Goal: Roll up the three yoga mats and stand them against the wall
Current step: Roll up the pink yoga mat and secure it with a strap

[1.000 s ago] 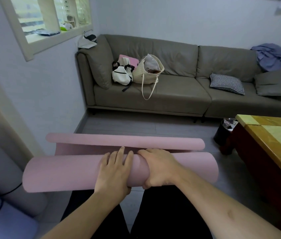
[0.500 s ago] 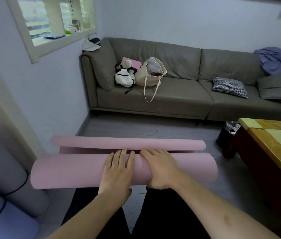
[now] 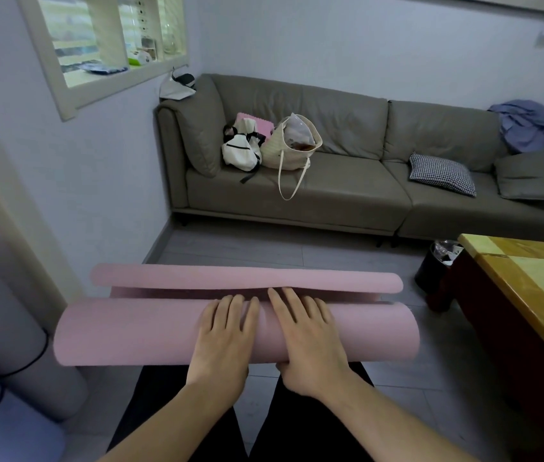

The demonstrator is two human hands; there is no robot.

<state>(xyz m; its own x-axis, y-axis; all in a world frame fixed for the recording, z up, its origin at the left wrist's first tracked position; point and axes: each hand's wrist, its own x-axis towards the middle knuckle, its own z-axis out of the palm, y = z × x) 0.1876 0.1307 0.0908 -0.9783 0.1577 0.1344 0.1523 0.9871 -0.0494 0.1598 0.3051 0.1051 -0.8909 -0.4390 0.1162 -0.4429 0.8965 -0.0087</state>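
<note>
my left hand (image 3: 223, 340) and right hand (image 3: 310, 341) lie flat, fingers straight, side by side on top of the pink mat (image 3: 130, 331), which lies across the floor (image 3: 264, 245) in front of my knees. it is almost fully rolled; a short tail with a curled far edge (image 3: 197, 276) remains to take in. two rolled mats, a grey mat (image 3: 7, 328) and a lilac mat (image 3: 3, 428), sit at my left by the wall (image 3: 97, 168). remaining, by my estimate: finish this roll, then stand it up there.

Left hand (image 3: 223, 335), right hand (image 3: 310, 331) side by side, palms down, fingers (image 3: 284, 303) apparently straight.
</note>
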